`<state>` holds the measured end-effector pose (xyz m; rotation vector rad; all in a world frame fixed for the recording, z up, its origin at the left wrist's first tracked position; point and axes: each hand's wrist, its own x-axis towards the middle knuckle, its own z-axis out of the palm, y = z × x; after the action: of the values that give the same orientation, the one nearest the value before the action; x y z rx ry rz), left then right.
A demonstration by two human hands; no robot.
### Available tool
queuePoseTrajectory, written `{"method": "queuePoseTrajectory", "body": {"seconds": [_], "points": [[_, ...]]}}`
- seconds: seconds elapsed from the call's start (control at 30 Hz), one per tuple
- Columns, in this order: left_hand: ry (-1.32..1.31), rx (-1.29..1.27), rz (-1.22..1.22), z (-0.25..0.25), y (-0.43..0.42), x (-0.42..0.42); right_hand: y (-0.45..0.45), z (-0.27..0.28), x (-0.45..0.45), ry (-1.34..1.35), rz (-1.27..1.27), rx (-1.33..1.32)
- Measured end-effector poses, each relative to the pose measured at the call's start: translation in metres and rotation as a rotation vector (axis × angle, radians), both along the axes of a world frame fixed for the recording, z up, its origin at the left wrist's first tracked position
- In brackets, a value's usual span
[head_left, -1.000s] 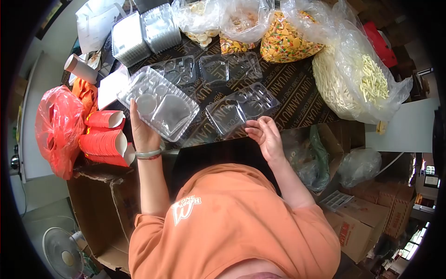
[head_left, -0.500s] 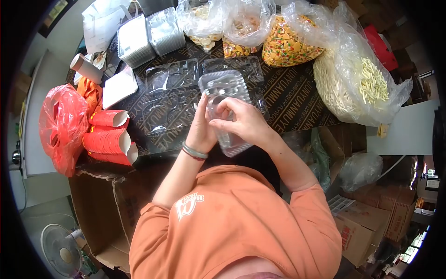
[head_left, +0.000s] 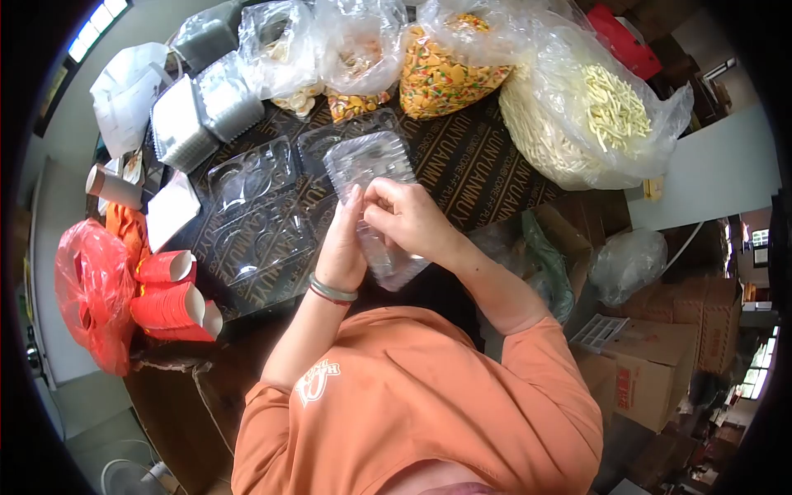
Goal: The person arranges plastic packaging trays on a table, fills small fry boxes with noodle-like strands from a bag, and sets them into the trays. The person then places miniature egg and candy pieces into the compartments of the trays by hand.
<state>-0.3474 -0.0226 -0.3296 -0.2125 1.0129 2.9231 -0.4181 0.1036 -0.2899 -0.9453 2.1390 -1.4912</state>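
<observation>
Clear plastic trays (head_left: 371, 155), seemingly nested together, are held tilted above the front of the table. My left hand (head_left: 341, 247) grips their left side, its thumb along the edge and its other fingers largely hidden. My right hand (head_left: 412, 221) has its fingers curled and pinched at the near middle of the trays, beside my left thumb. Just beyond and to the left, an open clear tray (head_left: 252, 172) with round hollows lies on the dark printed table. Nearer me is another clear tray (head_left: 266, 241).
Stacks of clear containers (head_left: 183, 124) stand at the back left. Bags of yellow pieces (head_left: 450, 74) and pale sticks (head_left: 615, 107) line the back and right. Red paper cups (head_left: 169, 309) and a red plastic bag (head_left: 95, 289) are at left. Cardboard boxes (head_left: 652, 363) stand at lower right.
The camera view has turned, so the table's items sit further left. My right fingers have curled in more tightly against the trays, which both hands still hold.
</observation>
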Motion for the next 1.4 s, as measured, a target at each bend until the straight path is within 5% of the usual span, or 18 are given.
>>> {"method": "queuePoseTrajectory", "body": {"seconds": [0.07, 0.23, 0.5, 0.73, 0.8, 0.9, 0.97, 1.03, 1.07, 1.1, 1.4], "points": [[-0.084, 0.021, 0.09, 0.005, 0.008, -0.01, 0.016, 0.007, -0.003, -0.26, -0.034, -0.192], [-0.096, 0.124, 0.204, 0.0, -0.018, -0.013, 0.076, 0.016, -0.028, -0.234, -0.38, -0.496], [-0.093, 0.124, 0.315, -0.015, -0.048, -0.022, 0.129, -0.121, -0.093, -0.604, -0.731, -0.942], [-0.13, 0.202, 0.209, -0.023, -0.031, -0.024, 0.128, -0.124, -0.105, -0.781, -0.655, -0.713], [-0.146, 0.221, 0.172, -0.019, -0.024, -0.023, 0.133, -0.115, -0.105, -0.721, -0.64, -0.363], [-0.18, 0.251, 0.096, -0.008, -0.006, -0.023, 0.129, -0.11, -0.099, -0.311, -0.609, -0.046], [-0.21, 0.206, 0.072, -0.014, 0.004, -0.026, 0.096, -0.069, -0.07, -0.079, -0.459, -0.209], [-0.18, 0.141, -0.008, -0.012, 0.02, -0.029, 0.065, -0.017, -0.033, -0.231, -0.174, -0.261], [-0.15, 0.162, -0.086, -0.022, 0.02, -0.029, 0.057, 0.006, -0.02, -0.36, -0.046, -0.075], [-0.174, 0.182, -0.081, -0.014, 0.028, -0.03, 0.051, 0.008, -0.017, 0.024, 0.031, 0.095], [-0.01, 0.059, -0.175, 0.012, 0.042, -0.016, 0.058, -0.008, -0.033, -0.536, 0.221, -0.026]]}}
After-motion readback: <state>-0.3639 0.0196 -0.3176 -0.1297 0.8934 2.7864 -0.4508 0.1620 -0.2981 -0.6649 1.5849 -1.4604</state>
